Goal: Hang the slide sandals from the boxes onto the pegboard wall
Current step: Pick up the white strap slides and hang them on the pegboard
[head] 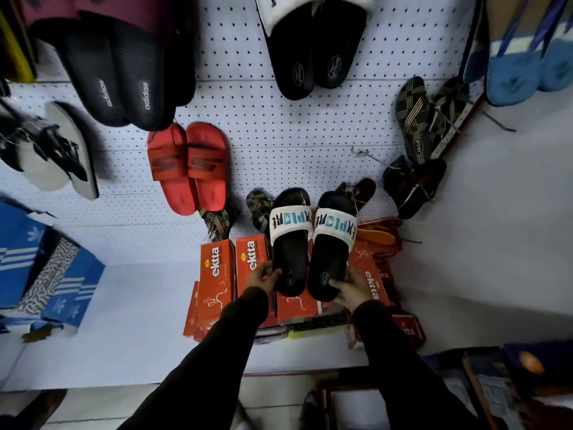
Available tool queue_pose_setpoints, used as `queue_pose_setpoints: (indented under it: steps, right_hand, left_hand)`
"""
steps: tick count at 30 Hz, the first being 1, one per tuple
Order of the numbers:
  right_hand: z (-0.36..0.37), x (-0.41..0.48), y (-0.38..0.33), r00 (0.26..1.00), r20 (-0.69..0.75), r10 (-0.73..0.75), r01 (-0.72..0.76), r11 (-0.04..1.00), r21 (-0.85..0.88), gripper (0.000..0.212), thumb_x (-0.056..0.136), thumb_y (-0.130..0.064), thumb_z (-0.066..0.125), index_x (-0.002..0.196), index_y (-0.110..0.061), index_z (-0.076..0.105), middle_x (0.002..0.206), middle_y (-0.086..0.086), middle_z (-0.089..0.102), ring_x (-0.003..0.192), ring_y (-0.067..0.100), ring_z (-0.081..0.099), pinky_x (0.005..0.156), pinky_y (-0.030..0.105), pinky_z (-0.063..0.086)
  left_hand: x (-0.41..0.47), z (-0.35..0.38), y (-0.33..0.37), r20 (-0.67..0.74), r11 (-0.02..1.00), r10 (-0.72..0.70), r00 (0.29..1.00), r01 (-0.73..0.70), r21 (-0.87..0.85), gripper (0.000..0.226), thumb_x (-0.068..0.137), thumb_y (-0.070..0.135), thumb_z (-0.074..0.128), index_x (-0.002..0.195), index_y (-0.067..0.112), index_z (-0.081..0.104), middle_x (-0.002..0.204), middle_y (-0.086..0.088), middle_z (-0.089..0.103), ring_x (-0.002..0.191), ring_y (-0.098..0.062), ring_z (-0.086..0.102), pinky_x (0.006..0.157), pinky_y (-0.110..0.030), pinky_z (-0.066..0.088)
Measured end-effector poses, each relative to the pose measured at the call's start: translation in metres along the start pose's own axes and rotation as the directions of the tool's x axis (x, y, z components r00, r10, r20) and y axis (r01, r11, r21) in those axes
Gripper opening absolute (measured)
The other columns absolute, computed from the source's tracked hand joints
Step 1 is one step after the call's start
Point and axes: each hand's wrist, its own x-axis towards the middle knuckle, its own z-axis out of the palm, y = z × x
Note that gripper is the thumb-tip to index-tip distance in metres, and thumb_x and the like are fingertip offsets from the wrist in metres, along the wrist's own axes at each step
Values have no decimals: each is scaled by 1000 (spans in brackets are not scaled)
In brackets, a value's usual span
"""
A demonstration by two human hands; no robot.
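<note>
I hold a pair of black slide sandals with white "EXPLORE" straps, toes pointing up at the white pegboard wall. My left hand grips the heel of the left slide. The heel of the right slide sits in my right hand. Both slides hover just above a stack of orange "ektta" boxes on the white shelf. An identical pair hangs higher on the pegboard.
On the pegboard hang black adidas slides, red slides, striped dark sandals, dark sandals and a bare metal hook. Blue shoe boxes sit at the left, blue slippers at the upper right.
</note>
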Motion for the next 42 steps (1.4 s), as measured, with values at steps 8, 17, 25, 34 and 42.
queue_pose_setpoints:
  steps: [8,17,25,34,42]
  right_hand:
    - [26,-33,-76,941,31,-338,339,941,-4,59,86,18,57,137,-10,48,122,13,62,128,43,56,105,64,44]
    - [58,-83,-174,827,96,-554,552,833,48,60,89,14,56,143,-8,41,120,16,66,124,37,58,105,54,48]
    - [69,-124,-255,694,134,-708,695,707,131,56,91,12,56,141,-10,42,136,17,60,123,32,58,91,44,53]
    - [70,-132,-323,633,98,-768,756,641,137,56,91,12,54,142,-6,42,138,22,60,119,35,61,98,53,51]
    - [71,-95,-324,750,85,-656,655,754,48,58,89,14,56,141,-7,43,140,22,57,128,42,57,93,53,51]
  left_hand:
    - [-31,-17,78,-63,939,295,953,-302,-163,41,91,3,59,130,-5,51,109,-13,59,102,-21,56,82,-24,54]
    - [-57,-39,177,-176,797,528,831,-557,-234,36,91,3,58,126,-2,53,106,-4,61,63,5,65,59,-7,53]
    - [-73,-52,261,-245,651,687,685,-729,-211,39,92,4,58,130,-1,52,128,-18,61,73,-7,61,62,-5,53]
    - [-83,-47,327,-256,586,736,627,-779,-223,38,90,12,61,127,4,56,127,-17,63,91,-24,62,94,-44,55]
    - [-54,-32,324,-253,680,647,719,-695,-235,37,89,11,62,124,0,57,126,-21,63,92,-23,60,98,-48,53]
